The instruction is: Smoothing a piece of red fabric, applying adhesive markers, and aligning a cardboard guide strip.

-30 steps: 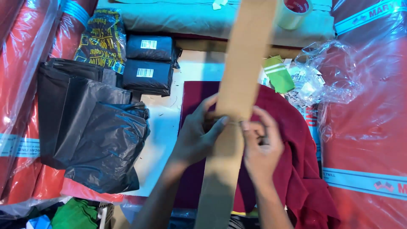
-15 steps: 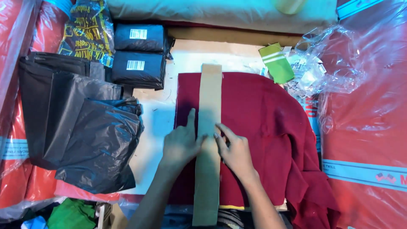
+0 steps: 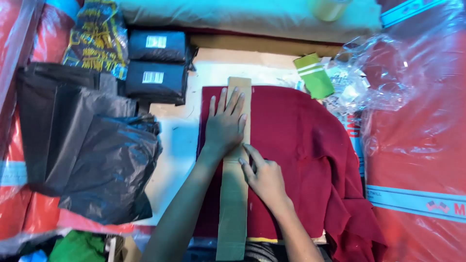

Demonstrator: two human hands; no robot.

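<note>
A: Where does the cardboard strip (image 3: 234,204) lie?

B: Lengthwise on the dark red garment (image 3: 291,145), which is spread flat on the desk (image 3: 177,140). The strip's far end reaches just past the garment's far edge, and its near end runs off toward the near edge of the desk. It sits left of the garment's middle, so only a narrow band of red shows on its left side.

A: And the hands?

B: The left hand (image 3: 224,127) lies flat and wide, fingers spread and pointing to the far edge, palm half on the strip and half on the red band beside it. It grips nothing; it seems to press strip and cloth down so neither slides. The right hand (image 3: 264,178) rests just nearer, on the strip's right edge, fingers loosely bent with the tips touching the cardboard where it meets the cloth, holding nothing either.

A: Why a strip there at all?

B: Probably as a straight edge for the cloth, judging by how it lines up with the garment's length.

A: What lies around?

B: Black plastic bags (image 3: 87,155) in a heap at the desk's left edge, two black packets (image 3: 156,63) at the far left, a green carton (image 3: 315,75) and crumpled clear plastic (image 3: 383,73) at the far right
</note>
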